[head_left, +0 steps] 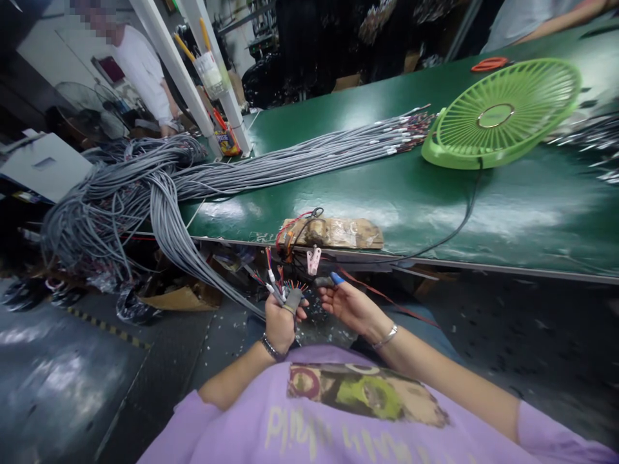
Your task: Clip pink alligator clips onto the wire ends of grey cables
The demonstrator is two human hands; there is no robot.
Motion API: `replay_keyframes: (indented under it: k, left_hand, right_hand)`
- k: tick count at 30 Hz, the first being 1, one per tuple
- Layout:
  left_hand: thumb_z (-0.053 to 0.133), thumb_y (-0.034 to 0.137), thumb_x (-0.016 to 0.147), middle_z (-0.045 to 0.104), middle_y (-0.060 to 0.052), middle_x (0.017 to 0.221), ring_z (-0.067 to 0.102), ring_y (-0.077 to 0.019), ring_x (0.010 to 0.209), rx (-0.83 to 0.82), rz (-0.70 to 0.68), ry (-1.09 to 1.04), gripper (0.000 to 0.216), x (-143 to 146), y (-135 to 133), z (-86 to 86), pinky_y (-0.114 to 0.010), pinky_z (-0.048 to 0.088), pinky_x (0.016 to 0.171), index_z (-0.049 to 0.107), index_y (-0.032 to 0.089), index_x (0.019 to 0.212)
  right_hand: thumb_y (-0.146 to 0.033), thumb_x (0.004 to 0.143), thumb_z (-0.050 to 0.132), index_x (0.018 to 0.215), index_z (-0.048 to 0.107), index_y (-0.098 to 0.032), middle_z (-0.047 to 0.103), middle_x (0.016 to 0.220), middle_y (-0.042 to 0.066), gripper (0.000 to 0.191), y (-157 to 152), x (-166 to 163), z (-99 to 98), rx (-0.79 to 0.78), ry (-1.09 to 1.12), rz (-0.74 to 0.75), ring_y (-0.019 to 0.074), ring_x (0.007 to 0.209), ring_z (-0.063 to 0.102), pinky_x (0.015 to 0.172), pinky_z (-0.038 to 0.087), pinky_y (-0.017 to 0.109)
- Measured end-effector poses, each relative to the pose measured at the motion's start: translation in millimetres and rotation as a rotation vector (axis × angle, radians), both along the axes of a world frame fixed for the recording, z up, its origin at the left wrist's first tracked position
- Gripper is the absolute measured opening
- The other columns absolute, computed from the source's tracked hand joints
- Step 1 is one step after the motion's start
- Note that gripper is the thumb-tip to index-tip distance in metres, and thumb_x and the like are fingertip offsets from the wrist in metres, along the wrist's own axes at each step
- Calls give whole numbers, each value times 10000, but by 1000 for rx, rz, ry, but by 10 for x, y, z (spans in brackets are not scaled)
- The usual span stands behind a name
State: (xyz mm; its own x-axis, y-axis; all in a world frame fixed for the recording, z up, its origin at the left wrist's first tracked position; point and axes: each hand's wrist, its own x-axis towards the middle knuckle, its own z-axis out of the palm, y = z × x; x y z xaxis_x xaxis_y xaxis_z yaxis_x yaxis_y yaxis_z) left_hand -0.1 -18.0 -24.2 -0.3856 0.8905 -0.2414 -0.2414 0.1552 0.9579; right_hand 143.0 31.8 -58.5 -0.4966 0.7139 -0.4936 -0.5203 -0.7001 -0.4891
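Observation:
My left hand (282,323) is closed around a bundle of grey cables (213,283) at the table's front edge. Coloured wire ends (276,276) fan out above its fingers, and a grey cover wraps its thumb. To the right, my right hand (353,308) is loosely bent, fingers apart, with nothing visible in it. Its tips wear a blue and a dark grey cover. Just above it a pale pink clip (314,260) hangs at the edge, beside a taped wooden block (345,233) with red and black leads.
More grey cables (290,154) lie along the green table (387,193) and pile up at left. A green fan (503,116) stands at right, its cord crossing the tabletop. White posts (193,77) rise behind. One person (145,71) is at back left, another (527,26) at back right.

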Motion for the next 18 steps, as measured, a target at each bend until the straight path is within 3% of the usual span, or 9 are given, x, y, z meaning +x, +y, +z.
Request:
replay_keyframes:
  k: [7,18]
  left_hand:
    - [788,533,562,644,-18,497,487,-70,327,-6,1,-6,445,2,-22,9,-169,300,328,552,157,577]
    - [797,561,493,628,-14,479,529,-100,341,-96,-55,-108,500,-15,-20,1,-171,293,328,554,156,659]
  right_hand:
    - [-292,805,679,686,710,-177,657,660,24,168,-62,18,15,-81,7,-24,93,579,582,529,483,185]
    - [-228,776,702,712,698,-188,671,679,10,76,-87,67,-144,21,32,21,94,596,598,546,505,182]
